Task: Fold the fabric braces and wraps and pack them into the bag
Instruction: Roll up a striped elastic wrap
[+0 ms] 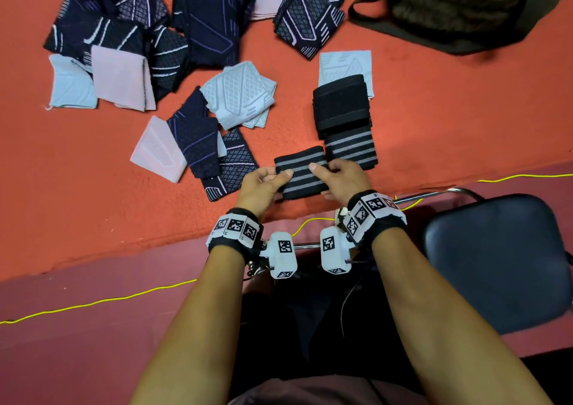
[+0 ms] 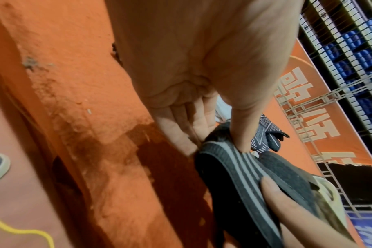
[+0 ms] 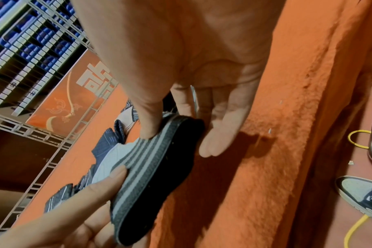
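A folded black wrap with grey stripes (image 1: 300, 177) is held just above the orange cloth near its front edge. My left hand (image 1: 263, 183) pinches its left end, thumb on top (image 2: 241, 134) and fingers underneath. My right hand (image 1: 338, 177) pinches its right end the same way, thumb (image 3: 148, 127) on the stripes. The wrap (image 2: 240, 176) (image 3: 146, 167) is folded double. The dark open bag (image 1: 459, 17) lies at the far right. A second striped wrap (image 1: 350, 147) and a plain black folded wrap (image 1: 341, 104) lie just beyond my right hand.
Navy patterned braces (image 1: 210, 17) and pale grey and lilac folded pieces (image 1: 238, 94) are scattered over the orange cloth (image 1: 434, 110). A dark padded stool (image 1: 499, 262) stands at my right. A yellow cord (image 1: 93, 302) runs along the floor.
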Motion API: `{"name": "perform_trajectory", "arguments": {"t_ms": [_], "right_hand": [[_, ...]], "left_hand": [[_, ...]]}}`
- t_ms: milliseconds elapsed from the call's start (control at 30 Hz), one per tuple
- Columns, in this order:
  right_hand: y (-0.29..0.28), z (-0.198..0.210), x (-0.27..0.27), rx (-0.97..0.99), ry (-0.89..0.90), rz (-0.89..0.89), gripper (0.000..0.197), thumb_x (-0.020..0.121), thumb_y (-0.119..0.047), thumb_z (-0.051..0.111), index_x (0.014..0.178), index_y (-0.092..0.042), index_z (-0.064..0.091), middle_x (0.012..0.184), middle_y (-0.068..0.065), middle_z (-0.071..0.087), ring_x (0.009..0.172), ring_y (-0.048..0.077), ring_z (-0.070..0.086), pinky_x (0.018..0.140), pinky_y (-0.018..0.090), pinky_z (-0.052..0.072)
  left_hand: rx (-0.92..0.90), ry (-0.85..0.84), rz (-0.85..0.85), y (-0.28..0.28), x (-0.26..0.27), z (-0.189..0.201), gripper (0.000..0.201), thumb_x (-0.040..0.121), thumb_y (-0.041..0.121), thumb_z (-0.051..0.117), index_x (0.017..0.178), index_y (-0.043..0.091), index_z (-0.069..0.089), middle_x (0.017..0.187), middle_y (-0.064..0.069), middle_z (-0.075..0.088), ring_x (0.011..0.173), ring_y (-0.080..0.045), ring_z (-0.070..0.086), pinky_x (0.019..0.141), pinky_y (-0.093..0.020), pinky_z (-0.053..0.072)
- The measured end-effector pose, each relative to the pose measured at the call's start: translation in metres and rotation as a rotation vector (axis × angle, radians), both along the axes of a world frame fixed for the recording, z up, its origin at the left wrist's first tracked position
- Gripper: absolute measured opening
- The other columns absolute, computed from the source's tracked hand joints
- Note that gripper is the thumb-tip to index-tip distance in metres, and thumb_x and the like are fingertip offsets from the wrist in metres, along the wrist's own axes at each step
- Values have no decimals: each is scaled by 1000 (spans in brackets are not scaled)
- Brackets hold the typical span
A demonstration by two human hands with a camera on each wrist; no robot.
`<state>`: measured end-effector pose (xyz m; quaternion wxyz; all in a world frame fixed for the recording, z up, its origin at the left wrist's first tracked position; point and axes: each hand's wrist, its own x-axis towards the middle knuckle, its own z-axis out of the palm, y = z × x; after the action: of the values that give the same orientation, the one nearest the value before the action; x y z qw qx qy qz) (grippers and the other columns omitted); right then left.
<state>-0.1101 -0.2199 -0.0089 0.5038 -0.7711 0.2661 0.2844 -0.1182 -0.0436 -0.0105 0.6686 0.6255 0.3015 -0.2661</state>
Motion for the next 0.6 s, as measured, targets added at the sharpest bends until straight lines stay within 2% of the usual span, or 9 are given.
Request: {"name": "perform_trajectory", "arguments": {"t_ms": [100, 167, 233, 300, 367, 433, 500, 600], "right_hand": [[-17, 0, 4, -37, -41, -40, 51, 61, -74, 69, 76, -26, 59, 92, 3, 71, 89, 26, 71, 80, 48, 60], [-31, -5, 5, -43, -68, -63, 57, 57, -75, 67, 77, -23, 61, 89, 3, 73, 88, 26, 71, 82, 51, 58], [-42, 4, 6, -92, -107, -91, 49, 63, -67, 69, 74, -20, 61, 85, 4, 74, 84, 26, 71, 83, 49, 57], [-53, 6, 7, -159, -155, -109, 36, 76, -54, 74, 73, -21, 63, 85, 3, 75, 84, 25, 70, 84, 43, 56], [-65, 4, 8, -224, -198, -104, 28, 83, -47, 75, 84, -19, 73, 89, 3, 72, 90, 24, 67, 87, 37, 52], [-74, 0, 10, -282, -220, -78, 35, 84, -49, 73, 95, -16, 76, 95, 5, 66, 98, 23, 59, 93, 34, 47], [-81, -7, 13, -279, -214, -74, 34, 85, -50, 72, 94, -17, 75, 96, 7, 69, 98, 24, 61, 92, 35, 47], [-84, -15, 16, -167, -130, -111, 28, 86, -45, 73, 91, -18, 65, 93, 2, 70, 90, 23, 65, 87, 36, 51]], "left_hand": [[10, -4, -49, -15, 10, 3, 13, 91, 10, 71, 84, 11, 59, 79, -3, 72, 72, -10, 70, 73, -29, 60], [9, -2, -74, -26, 16, 2, 16, 90, 11, 72, 81, 15, 59, 82, -4, 72, 78, -15, 69, 82, -36, 57], [12, 0, -112, -40, 21, -3, 17, 89, 10, 72, 81, 17, 59, 82, -1, 73, 81, -16, 69, 84, -37, 56], [4, -3, -138, -53, 24, -8, 15, 89, 8, 72, 86, 17, 60, 81, 2, 73, 78, -11, 70, 76, -29, 57], [-6, -6, -141, -66, 25, -9, 14, 89, 7, 71, 89, 16, 61, 77, 5, 72, 72, -5, 69, 66, -20, 55], [12, -9, -140, -75, 28, -11, 13, 88, 7, 72, 90, 16, 62, 77, 5, 71, 71, -4, 68, 66, -18, 54], [35, -20, -128, -80, 29, -17, 13, 87, 8, 74, 90, 16, 64, 79, 3, 69, 74, -7, 68, 72, -22, 55], [74, -45, -100, -85, 30, -27, 16, 85, 11, 76, 88, 22, 65, 87, -1, 63, 84, -20, 64, 83, -37, 53]]}}
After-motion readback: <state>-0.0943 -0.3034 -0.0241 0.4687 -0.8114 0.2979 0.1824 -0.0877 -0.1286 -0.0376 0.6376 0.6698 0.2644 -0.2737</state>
